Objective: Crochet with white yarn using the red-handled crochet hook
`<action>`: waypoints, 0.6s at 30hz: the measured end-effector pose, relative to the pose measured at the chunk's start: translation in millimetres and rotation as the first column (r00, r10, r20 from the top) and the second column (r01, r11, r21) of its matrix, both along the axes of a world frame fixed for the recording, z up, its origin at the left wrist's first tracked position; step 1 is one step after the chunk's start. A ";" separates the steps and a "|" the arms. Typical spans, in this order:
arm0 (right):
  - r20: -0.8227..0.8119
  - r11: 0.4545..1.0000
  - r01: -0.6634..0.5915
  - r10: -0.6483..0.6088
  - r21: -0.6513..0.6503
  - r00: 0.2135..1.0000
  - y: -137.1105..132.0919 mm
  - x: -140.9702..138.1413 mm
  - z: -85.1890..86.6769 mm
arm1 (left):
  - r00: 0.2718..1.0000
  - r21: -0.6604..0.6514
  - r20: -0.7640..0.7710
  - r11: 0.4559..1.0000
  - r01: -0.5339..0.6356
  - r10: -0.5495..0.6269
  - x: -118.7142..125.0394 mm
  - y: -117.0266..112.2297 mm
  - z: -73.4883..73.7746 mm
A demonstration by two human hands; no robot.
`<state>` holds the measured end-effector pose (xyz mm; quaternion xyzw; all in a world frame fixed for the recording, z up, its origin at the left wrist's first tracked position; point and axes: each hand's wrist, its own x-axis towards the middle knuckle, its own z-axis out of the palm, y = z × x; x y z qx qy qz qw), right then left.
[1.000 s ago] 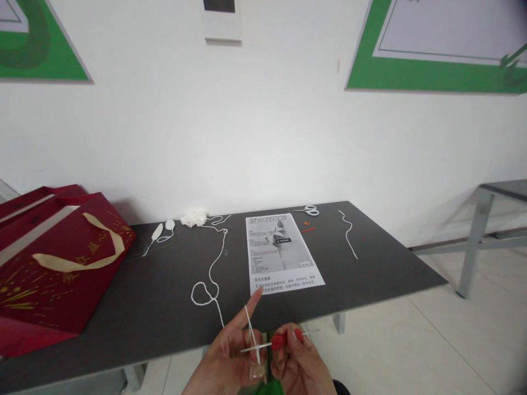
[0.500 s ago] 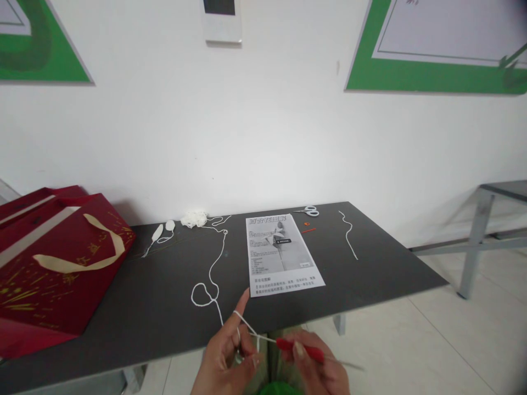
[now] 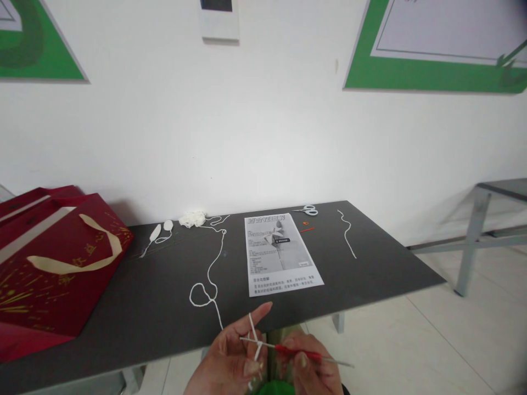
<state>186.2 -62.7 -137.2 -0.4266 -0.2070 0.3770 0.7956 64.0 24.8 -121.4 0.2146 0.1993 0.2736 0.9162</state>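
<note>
Crochet hook (image 3: 294, 351) with a red grip lies nearly level across the gap between the two hands, its long axis running left to right and dipping a little toward the right. The thin metal tip points left, into the white yarn (image 3: 209, 269) at the left hand (image 3: 230, 362); the bare metal tail sticks out past the right hand (image 3: 313, 373). The right hand is closed on the red grip. The left hand has its forefinger stretched forward with yarn crossing over it, and the thumb and other fingers curl in on the strand. From there the yarn runs ahead of the left hand over the dark table (image 3: 370, 274), makes a loop, then winds far ahead to a small white bundle (image 3: 192, 218). Just ahead of both hands lies a printed sheet (image 3: 280, 252) — beyond it, scissors (image 3: 307, 210). Far left of the left hand stands a red bag (image 3: 53, 263).
</note>
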 end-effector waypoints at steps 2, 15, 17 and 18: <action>-0.051 1.000 0.024 -0.024 -0.014 0.998 -1.3 2.4 -1.2 | 1.000 -0.001 0.013 1.000 0.017 -0.017 0.2 1.0 2.2; -0.204 0.993 -0.096 0.081 -0.062 0.976 -6.3 17.2 10.5 | 0.999 -0.087 -0.047 0.996 0.001 -0.005 -4.4 0.3 21.2; -0.209 0.993 -0.112 0.102 -0.038 0.973 -5.9 18.8 6.8 | 0.999 -0.093 0.005 0.995 0.035 -0.034 -3.7 1.2 22.3; -0.208 0.992 -0.128 0.121 -0.020 0.971 -5.9 19.9 4.1 | 0.999 -0.099 0.023 0.994 0.044 -0.042 -3.4 1.6 23.6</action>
